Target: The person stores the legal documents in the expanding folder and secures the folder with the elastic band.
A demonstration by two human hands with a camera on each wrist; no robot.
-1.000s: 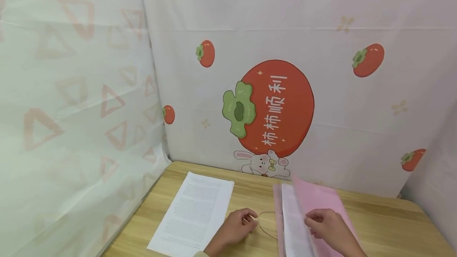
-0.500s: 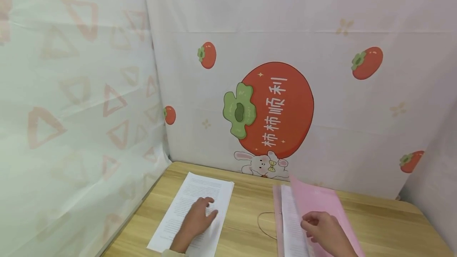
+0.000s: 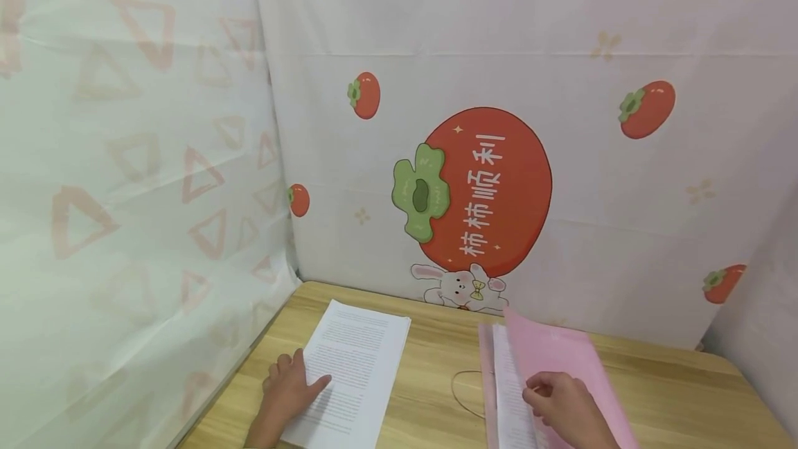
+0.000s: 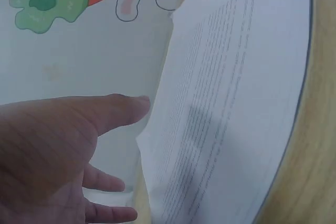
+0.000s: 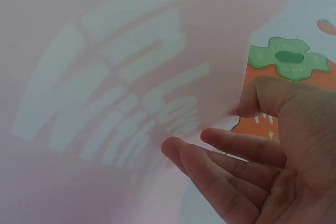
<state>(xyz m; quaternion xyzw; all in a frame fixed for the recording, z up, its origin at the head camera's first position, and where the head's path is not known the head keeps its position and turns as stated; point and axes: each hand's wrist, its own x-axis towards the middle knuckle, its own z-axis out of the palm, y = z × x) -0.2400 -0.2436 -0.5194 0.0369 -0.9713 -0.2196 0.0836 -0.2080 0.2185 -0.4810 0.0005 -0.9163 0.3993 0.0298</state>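
Note:
My left hand is at the left edge of a stack of printed paper on the table, fingers straight and thumb spread over the sheets. In the left wrist view, the thumb points at the paper's edge; whether it touches cannot be told. On the right, my right hand holds up the pink front cover of a folder, its edge between thumb and fingers. More printed sheets lie inside the folder. Large pale letters show on the cover in the right wrist view.
A thin elastic cord loops out from the folder's left side onto the wooden table. Behind stands a white cloth backdrop printed with persimmons and a rabbit. Another patterned cloth closes off the left side.
My left hand has moved left from beside the folder's cord, across the printed paper, to its left edge, and its fingers have spread. The right hand stays at the raised pink cover.

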